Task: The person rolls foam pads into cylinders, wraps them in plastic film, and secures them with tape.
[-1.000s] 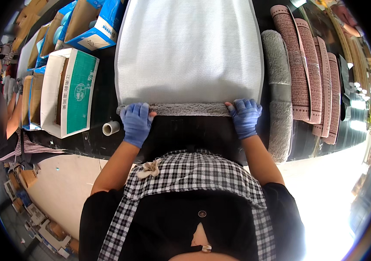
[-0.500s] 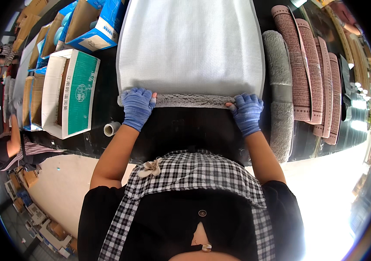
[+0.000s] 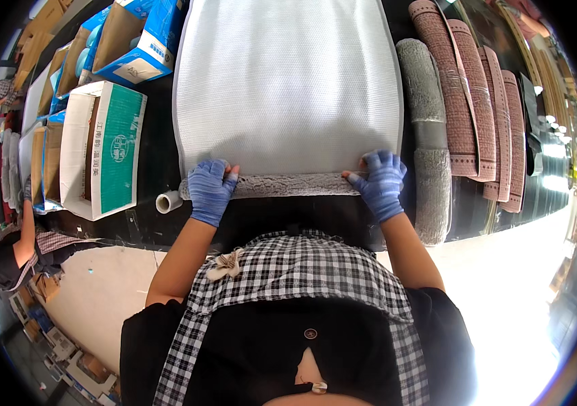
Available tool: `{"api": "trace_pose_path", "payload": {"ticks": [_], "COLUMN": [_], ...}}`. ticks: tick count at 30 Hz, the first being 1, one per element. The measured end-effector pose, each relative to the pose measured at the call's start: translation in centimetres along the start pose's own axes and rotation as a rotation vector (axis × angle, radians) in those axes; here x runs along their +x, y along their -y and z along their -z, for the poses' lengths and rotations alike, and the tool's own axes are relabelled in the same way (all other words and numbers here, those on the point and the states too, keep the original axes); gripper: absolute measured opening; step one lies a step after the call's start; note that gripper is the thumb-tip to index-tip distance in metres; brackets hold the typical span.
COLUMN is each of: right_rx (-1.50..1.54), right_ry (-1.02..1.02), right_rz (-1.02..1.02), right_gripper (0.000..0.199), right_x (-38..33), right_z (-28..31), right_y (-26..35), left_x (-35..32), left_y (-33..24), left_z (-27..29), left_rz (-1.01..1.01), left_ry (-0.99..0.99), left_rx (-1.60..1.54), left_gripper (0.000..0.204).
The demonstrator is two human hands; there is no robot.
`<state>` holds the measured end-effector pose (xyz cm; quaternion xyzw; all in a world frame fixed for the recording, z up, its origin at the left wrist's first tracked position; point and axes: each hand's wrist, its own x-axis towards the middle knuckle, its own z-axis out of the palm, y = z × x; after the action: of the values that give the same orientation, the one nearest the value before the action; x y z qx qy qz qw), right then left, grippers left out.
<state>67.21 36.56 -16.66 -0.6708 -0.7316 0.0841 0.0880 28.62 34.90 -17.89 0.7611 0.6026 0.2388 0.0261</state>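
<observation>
A long plush mat lies face down, its pale mesh backing [image 3: 288,88] stretching away from me over the black table. Along its near end runs a narrow roll of grey pile [image 3: 295,185], where the mat is turned over on itself. My left hand [image 3: 209,193], in a blue fingerless-tipped glove, is closed around the left end of that roll, thumb pointing inward. At the right end, my right hand [image 3: 382,186], gloved the same way, grips the roll with curled fingers. The undersides of both hands' grips are hidden.
On the left stand a white-and-green carton [image 3: 118,150] and blue open boxes [image 3: 152,51]. A small white tube [image 3: 168,201] lies by my left hand. To the right are a grey plush roll [image 3: 431,162] and several pinkish-brown rolled mats [image 3: 447,88]. Another person [image 3: 21,247] is at far left.
Both hands and the rolled near end have come closer to me, and the right hand's fingers are curled more tightly. The view has shifted slightly.
</observation>
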Motion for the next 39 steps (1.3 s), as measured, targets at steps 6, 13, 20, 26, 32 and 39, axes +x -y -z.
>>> {"api": "trace_pose_path", "payload": {"ticks": [6,13,20,26,32,39], "right_rx": [0.081,-0.089,-0.072,0.151,0.168,-0.011], "right_ry": [0.133,-0.271,-0.003,-0.220,0.030,-0.022], "right_rz": [-0.028,0.147,0.151,0.117,0.073,0.209], "right_gripper": [0.041,0.037,0.051,0.043,0.042,0.051], "right_x": [1.0,-3.1,0.3,6.7,7.7,2.9], "right_z": [0.9,-2.8,-0.9,0.1,0.4,0.9], "right_y": [0.4,0.6,0.8,1.9,1.6,3.0], "left_x": [-2.4,-3.5,0.5,6.5,3.6,2.8], "left_y": [-2.0,0.1,1.3,1.7,-2.4,-0.1], "left_z": [1.6,0.2,-0.6,-0.8,0.1,-1.4], "left_rz": [-0.144,-0.257,-0.171,-0.092,-0.208,-0.286], "left_ry": [0.042,0.044,0.164,-0.210,0.081,0.097], "left_rx": [0.159,0.190,0.195,0.269,0.094,0.171], "left_gripper": [0.040,0.040,0.046,0.050,0.043,0.041]}}
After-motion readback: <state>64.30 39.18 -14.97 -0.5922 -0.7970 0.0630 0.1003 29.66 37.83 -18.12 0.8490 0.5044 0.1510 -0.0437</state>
